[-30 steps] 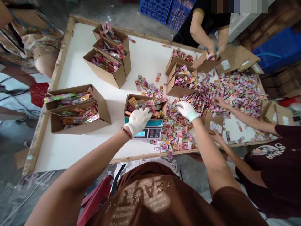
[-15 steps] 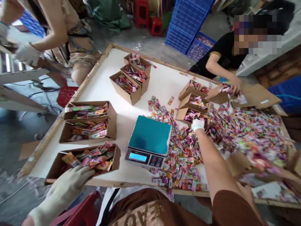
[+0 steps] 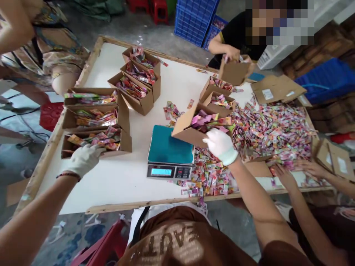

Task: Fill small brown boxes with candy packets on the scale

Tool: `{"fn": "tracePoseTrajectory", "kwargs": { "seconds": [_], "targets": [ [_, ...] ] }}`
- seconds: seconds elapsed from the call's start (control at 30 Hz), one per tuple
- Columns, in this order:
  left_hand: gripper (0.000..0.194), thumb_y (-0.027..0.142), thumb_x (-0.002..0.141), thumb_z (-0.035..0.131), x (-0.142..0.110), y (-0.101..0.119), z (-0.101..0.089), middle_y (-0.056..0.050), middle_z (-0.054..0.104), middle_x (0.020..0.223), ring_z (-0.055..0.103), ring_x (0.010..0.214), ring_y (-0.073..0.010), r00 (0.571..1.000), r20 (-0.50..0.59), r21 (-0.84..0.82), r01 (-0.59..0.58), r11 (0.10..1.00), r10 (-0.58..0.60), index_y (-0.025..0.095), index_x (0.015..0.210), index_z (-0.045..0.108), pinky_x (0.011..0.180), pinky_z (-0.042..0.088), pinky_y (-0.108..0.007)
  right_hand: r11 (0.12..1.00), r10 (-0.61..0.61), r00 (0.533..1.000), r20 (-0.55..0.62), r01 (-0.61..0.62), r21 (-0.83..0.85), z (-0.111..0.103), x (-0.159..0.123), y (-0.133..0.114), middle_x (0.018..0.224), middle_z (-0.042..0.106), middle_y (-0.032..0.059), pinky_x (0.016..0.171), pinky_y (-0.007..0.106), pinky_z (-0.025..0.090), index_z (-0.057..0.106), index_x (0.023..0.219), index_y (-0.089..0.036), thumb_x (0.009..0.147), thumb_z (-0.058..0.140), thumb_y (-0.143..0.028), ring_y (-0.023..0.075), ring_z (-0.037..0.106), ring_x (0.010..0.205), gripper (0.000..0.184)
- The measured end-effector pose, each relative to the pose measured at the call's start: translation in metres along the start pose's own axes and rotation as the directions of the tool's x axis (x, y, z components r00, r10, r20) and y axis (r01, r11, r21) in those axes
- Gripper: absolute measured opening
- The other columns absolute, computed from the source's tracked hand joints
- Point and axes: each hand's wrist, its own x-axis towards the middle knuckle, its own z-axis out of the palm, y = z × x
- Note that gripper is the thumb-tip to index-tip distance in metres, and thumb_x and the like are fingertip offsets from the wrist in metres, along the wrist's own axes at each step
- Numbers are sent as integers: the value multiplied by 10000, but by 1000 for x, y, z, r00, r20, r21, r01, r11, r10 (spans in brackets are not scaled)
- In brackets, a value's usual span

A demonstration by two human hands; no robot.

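My right hand (image 3: 220, 146), in a white glove, grips the near side of a cardboard box (image 3: 191, 135) filled with small colourful sachets. This box is tilted and raised, its left corner above the right part of a digital scale (image 3: 172, 146) with a teal plate and lit display. My left hand (image 3: 85, 159), also gloved, rests with fingers stretched out against the near wall of another sachet-filled box (image 3: 126, 144). That box stands beside two more filled boxes (image 3: 123, 112) at the table's left. Loose sachets (image 3: 212, 173) lie right of the scale.
Three filled boxes (image 3: 144, 105) stand at the back left of the white table (image 3: 111, 188). A large sachet heap (image 3: 271, 129) covers the right side. Across the table a co-worker holds a box (image 3: 234, 72); another person's hands (image 3: 285, 177) are in the heap at right.
My right hand has lifted a filled box from the row by the heap and brought it left to the scale. The near left box now stands against its neighbours. The view has shifted.
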Motion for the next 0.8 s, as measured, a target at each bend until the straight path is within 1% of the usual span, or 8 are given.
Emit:
{"fn": "tracePoseTrajectory", "kwargs": {
  "seconds": [0.2,0.3,0.4,0.5,0.57,0.67,0.77,0.8],
  "targets": [
    [198,265,899,540,10,13,-12,-121,712,1039,534,944,-223,997,-73,73,-4,997,9,130,937,679,838,379,-281,967,-244,944,221,219,132,31,16,-101,1111,713,135,827,365,454,757,1062,-162,1032,565,-235,268,661,1039,207],
    [302,388,976,522,-17,32,0,-146,682,1281,568,1150,-292,970,-234,60,-54,997,67,155,1095,672,1030,440,-442,956,-269,936,227,229,185,35,20,-110,1122,721,145,874,389,490,759,1102,-140,1019,623,-253,278,675,1048,196],
    [323,445,1007,524,-52,59,27,-128,672,1336,598,1246,-299,943,-318,-127,-148,981,101,188,1153,653,1105,473,-492,900,-282,959,0,264,347,26,-1,-92,1189,732,134,964,433,521,733,1230,-162,1006,683,-330,287,683,1094,284],
    [329,446,1006,545,-87,85,58,-130,676,1340,635,1253,-292,955,-286,-351,-179,919,77,200,1196,654,1102,521,-493,811,-23,954,-299,193,552,39,-50,-57,1293,705,129,1100,481,497,685,1328,-223,1027,637,-442,293,644,1234,375],
    [354,449,1005,543,-105,98,75,-159,681,1332,654,1243,-296,963,-268,-471,-166,867,39,179,1195,669,1102,536,-493,713,295,929,-226,-57,698,72,-90,-32,1320,682,147,1096,470,512,654,1363,-222,1032,592,-459,287,651,1229,412],
    [375,456,1002,548,-124,109,85,-174,689,1322,669,1238,-290,971,-240,-579,-124,806,-23,162,1191,684,1109,543,-484,425,619,747,244,-579,695,145,-146,-15,1530,524,234,1129,470,489,471,1563,-149,908,706,-455,333,591,1349,760],
    [389,469,994,561,-130,112,79,-172,697,1315,676,1233,-293,972,-227,-611,-93,786,-61,157,1185,694,1110,544,-487,308,667,459,586,-887,344,211,-179,-34,1692,215,340,1234,503,350,187,1695,-85,758,858,-476,420,306,1576,1217],
    [395,476,991,565,-131,113,76,-170,700,1311,678,1232,-295,971,-228,-612,-91,786,-66,157,1183,697,1110,545,-489,335,656,403,638,-913,233,225,-184,-45,1705,161,344,1228,523,344,167,1704,-102,730,883,-476,446,267,1585,1265]
  ]
}}
